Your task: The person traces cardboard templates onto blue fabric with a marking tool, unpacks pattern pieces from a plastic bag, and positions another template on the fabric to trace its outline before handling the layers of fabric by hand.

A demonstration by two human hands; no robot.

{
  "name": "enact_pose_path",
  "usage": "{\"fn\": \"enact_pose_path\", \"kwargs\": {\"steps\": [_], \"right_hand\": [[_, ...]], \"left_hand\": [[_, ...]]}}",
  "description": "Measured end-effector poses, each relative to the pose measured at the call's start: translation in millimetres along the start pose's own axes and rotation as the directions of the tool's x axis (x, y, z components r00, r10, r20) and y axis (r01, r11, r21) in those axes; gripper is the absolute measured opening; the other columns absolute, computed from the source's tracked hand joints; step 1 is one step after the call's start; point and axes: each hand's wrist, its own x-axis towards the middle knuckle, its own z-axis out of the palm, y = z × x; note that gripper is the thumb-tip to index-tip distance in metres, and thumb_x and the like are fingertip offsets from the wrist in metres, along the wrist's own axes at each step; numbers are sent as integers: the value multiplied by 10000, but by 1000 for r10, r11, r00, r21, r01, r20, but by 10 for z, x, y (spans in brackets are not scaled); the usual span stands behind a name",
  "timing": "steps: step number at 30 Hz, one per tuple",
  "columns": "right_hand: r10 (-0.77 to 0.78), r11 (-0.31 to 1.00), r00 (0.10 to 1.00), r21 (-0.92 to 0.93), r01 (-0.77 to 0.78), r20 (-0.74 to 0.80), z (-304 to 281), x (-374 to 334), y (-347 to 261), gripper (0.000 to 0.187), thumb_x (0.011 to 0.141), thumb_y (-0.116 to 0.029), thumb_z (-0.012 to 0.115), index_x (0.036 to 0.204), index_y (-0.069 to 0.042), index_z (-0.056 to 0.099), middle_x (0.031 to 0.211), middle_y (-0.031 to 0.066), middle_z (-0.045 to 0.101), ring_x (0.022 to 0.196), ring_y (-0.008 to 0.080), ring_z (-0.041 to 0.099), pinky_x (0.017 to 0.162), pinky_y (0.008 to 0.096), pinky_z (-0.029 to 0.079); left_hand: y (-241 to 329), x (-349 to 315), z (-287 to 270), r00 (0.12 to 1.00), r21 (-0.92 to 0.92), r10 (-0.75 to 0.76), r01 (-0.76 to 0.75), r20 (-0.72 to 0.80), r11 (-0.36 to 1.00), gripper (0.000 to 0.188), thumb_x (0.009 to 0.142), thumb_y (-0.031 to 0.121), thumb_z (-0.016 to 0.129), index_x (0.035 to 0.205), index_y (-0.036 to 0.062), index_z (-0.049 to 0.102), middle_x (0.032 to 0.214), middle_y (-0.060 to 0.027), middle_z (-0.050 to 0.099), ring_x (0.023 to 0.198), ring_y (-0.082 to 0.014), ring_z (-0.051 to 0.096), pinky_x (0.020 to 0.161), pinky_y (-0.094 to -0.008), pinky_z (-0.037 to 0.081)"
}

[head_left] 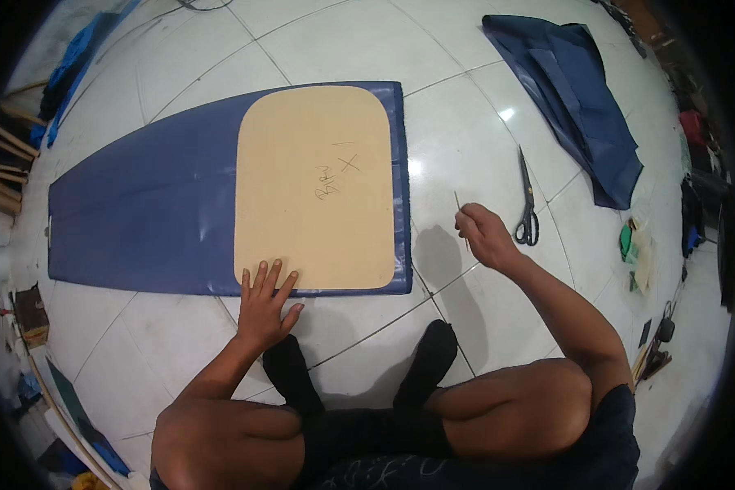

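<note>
A tan board template [314, 237] with rounded corners and handwritten marks lies flat on a dark blue vinyl sheet [139, 204]. It sits near the sheet's right end. My left hand [263, 306] is spread, its fingertips resting on the template's lower left corner and its palm over the sheet's near edge. Above the floor, to the right of the sheet, my right hand [486, 235] is closed around a thin pen-like stick [457, 200]; its exact kind is too small to tell. Black-handled scissors [527, 204] lie just right of that hand, apart from it.
A crumpled dark blue vinyl piece [572, 98] lies at the far right on white floor tiles [433, 49]. Green and pale scraps [635, 249] are further right. Wooden sticks [8, 155] and blue material line the left side. My feet [429, 359] stand just before the sheet.
</note>
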Motion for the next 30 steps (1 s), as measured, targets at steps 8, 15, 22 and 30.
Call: {"fn": "enact_pose_path", "kwargs": {"steps": [8, 15, 22, 30], "right_hand": [[-63, 894, 907, -381, 238, 417, 167, -737, -368, 242, 937, -156, 557, 1149, -41, 548, 949, 190, 633, 864, 408, 652, 764, 511, 526], [-103, 906, 972, -383, 178, 210, 430, -566, -337, 243, 895, -182, 638, 1122, -99, 619, 1061, 111, 603, 917, 332, 658, 742, 458, 556], [-321, 834, 939, -433, 342, 123, 1196, -578, -185, 565, 811, -172, 771, 1347, -172, 595, 1323, 50, 577, 994, 256, 683, 716, 358, 599], [-204, 863, 962, -430, 265, 185, 1249, -590, -84, 503, 870, -184, 655, 1363, -192, 554, 1409, 36, 543, 1093, 283, 635, 820, 397, 582]], "left_hand": [[-118, -78, 302, 997, -35, 16, -13, 69, 999, 669, 925, 441, 639, 1478, 102, 476, 1560, -246, 359, 1456, -463, 299, 1169, -668, 132], [-123, -124, 329, 999, -22, 25, -24, 38, 999, 715, 876, 376, 709, 1478, 83, 460, 1551, -256, 355, 1448, -475, 290, 1158, -679, 152], [-131, -114, 368, 999, -27, 33, -33, 8, 999, 705, 900, 428, 682, 1491, 112, 462, 1561, -234, 365, 1454, -447, 311, 1161, -677, 151], [-135, -127, 364, 997, -25, 71, -70, 17, 997, 713, 903, 393, 686, 1495, 84, 436, 1573, -239, 324, 1453, -464, 287, 1165, -673, 146]]}}
